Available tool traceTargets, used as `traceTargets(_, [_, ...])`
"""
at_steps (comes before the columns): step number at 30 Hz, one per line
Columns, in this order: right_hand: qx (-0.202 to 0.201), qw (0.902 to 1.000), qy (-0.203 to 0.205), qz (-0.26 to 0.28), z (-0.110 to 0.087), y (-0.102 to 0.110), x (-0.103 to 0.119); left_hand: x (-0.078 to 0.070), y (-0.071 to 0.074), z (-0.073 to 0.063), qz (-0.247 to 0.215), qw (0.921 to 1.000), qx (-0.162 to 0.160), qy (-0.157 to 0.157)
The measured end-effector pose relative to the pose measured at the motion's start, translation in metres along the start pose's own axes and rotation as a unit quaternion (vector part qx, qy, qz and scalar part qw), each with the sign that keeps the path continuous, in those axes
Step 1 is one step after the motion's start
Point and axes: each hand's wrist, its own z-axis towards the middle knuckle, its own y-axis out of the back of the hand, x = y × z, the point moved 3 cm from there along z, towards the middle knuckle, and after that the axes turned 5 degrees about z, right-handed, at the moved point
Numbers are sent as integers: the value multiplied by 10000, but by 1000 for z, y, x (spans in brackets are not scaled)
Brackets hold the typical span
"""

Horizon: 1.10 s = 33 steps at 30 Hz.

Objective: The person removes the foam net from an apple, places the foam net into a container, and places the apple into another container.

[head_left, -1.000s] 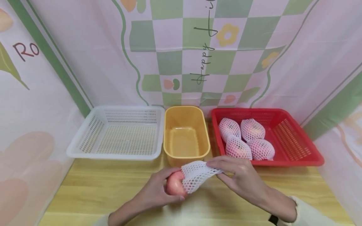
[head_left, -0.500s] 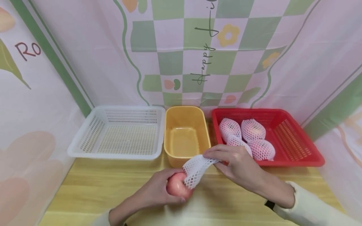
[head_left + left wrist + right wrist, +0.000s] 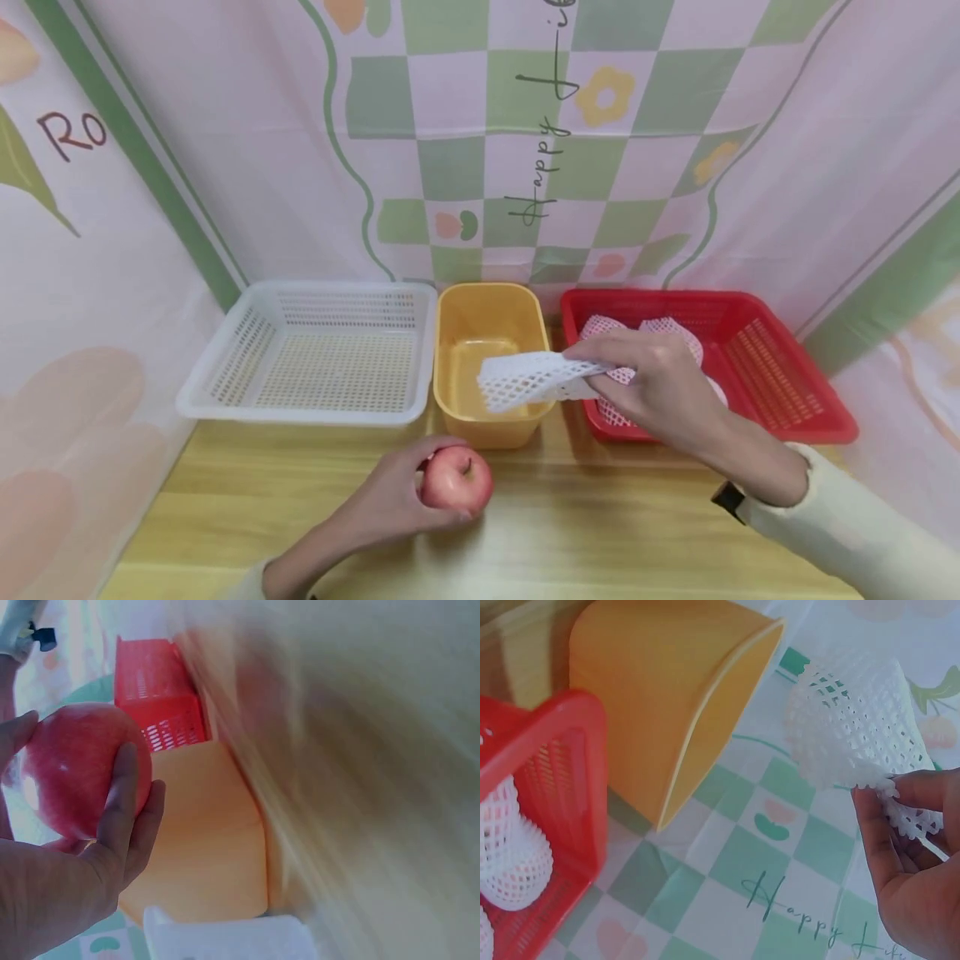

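A bare red apple is gripped by my left hand over the front of the table, its stem showing in the head view. In the left wrist view my fingers curve round the apple. Between thumb and fingers my right hand pinches one end of a white foam fruit net. The net hangs over the yellow bin, its loose end pointing left. In the right wrist view the foam net looks hollow, with nothing inside it.
Right of the yellow bin stands a red basket with several net-wrapped apples, partly hidden behind my right hand. A white basket stands to the left. All three containers line up along the patterned cloth backdrop.
My right hand has pulled the foam net off the apple and moved it up and away over the yellow bin. My left hand has shifted slightly left with the apple.
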Motion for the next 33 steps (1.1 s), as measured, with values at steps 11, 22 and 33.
traceTargets(11, [344, 9943, -1012, 36, 22, -12, -23, -10, 28, 0, -589, 9968, -254, 472])
traceTargets(22, [491, 9917, -1185, 41, 42, -31, -47, -13, 60, 13, -819, 9923, -683, 625])
traceTargets(33, [963, 9841, -1487, 96, 62, -55, -65, -11, 93, 29, -877, 9860, -914, 1080])
